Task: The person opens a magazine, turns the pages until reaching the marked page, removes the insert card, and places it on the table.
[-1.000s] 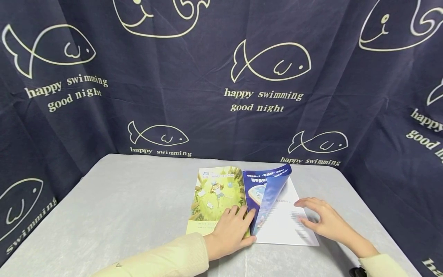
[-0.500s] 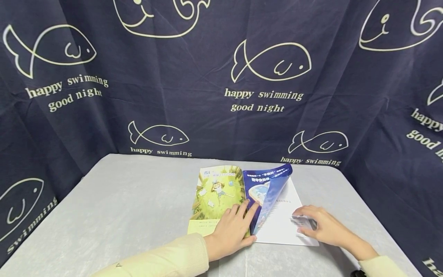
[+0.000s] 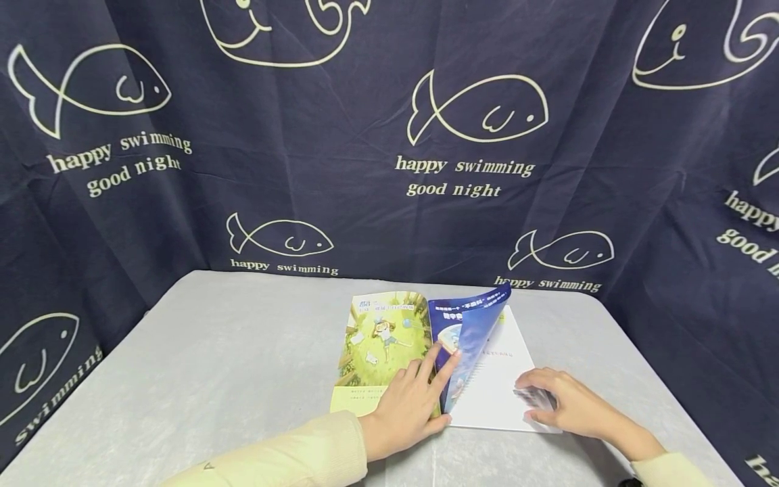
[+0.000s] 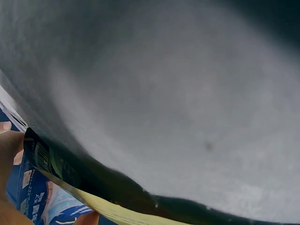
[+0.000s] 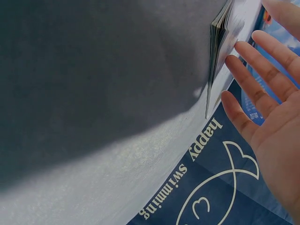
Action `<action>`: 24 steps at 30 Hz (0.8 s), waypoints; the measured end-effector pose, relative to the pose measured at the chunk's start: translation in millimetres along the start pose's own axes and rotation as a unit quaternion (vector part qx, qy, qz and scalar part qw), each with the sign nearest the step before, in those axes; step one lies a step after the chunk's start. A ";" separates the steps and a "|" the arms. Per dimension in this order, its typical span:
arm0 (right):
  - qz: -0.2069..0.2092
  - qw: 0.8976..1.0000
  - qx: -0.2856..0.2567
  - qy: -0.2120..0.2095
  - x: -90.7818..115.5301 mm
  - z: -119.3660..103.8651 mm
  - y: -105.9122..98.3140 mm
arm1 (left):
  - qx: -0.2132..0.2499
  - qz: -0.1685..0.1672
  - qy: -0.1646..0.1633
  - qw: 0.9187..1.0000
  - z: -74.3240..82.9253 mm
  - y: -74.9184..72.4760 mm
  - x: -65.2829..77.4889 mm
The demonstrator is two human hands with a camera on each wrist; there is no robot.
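Observation:
An opened booklet lies on the table, its left page showing a green picture of a child on grass. My left hand rests across the fold with fingers extended. Its fingertips touch a blue printed page whose upper right corner curls up. Beneath that page shows a white text page. At the white page's right edge is my right hand, thumb apart from the bent fingers and bowed paper between them. In the right wrist view, the right fingers look extended beside fanned page edges.
The grey table stretches around the booklet. A dark blue curtain with fish drawings and lettering hangs behind and at both sides. Pale yellow sleeves cover both forearms.
The right hand has moved slightly down and left onto the page edge, bowing the paper. The left fingertips have slid up onto the blue page, whose curled corner has risen.

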State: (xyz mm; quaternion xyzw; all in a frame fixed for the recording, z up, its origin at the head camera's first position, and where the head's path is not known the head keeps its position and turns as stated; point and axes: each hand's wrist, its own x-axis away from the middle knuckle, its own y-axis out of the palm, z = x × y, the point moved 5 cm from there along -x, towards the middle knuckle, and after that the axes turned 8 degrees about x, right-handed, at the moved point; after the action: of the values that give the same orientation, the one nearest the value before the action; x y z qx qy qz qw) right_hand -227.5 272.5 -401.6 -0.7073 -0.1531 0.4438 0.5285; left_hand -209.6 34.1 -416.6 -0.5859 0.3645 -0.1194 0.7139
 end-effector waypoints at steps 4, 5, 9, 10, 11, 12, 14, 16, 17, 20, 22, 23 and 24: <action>0.004 1.000 0.001 -0.004 0.7 -0.3 0.5 | -0.004 -0.002 -0.001 1.000 0.2 0.8 0.6; 0.005 1.000 0.002 -0.004 0.7 -0.3 0.6 | -0.007 -0.002 0.000 1.000 0.3 0.9 0.8; 0.009 1.000 0.005 -0.007 1.1 -0.2 0.9 | -0.016 0.006 -0.001 1.000 0.0 0.6 1.2; 0.010 1.000 0.006 -0.007 1.4 -0.1 1.1 | -0.017 0.009 -0.002 1.000 -0.2 0.5 1.3; 0.011 1.000 0.008 -0.008 1.7 0.0 1.3 | -0.019 0.012 -0.003 1.000 -0.3 0.2 1.4; 0.012 1.000 0.011 -0.010 2.2 0.2 1.7 | -0.019 0.014 -0.004 1.000 -0.5 0.0 1.4; 0.012 1.000 0.017 -0.010 3.2 0.7 2.3 | -0.019 0.016 -0.008 1.000 -0.8 -0.3 1.5; 0.008 1.000 0.025 -0.009 4.2 1.2 3.2 | -0.018 0.018 -0.014 1.000 -1.1 -0.4 1.8; 0.004 0.999 0.031 -0.008 4.6 1.3 3.5 | -0.019 0.018 -0.017 0.999 -1.2 -0.5 1.9; -0.010 0.999 0.044 0.002 5.5 1.4 4.6 | -0.022 0.021 -0.028 0.999 -1.6 -0.4 2.3; -0.018 0.998 0.054 0.012 5.8 0.8 4.5 | -0.024 0.022 -0.037 0.999 -1.5 -0.5 2.9; -0.022 0.998 0.058 0.016 5.9 0.5 4.3 | -0.026 0.022 -0.042 0.999 -1.4 -0.7 3.2; -0.025 0.998 0.060 0.020 5.9 0.2 4.3 | -0.028 0.023 -0.045 0.998 -1.4 -0.7 3.4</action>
State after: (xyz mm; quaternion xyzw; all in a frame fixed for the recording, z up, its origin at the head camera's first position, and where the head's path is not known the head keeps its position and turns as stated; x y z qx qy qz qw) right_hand -225.5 275.0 -408.1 -0.6792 -0.1334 0.4248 0.5835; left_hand -208.0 30.9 -417.3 -0.6021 0.3484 -0.0663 0.7153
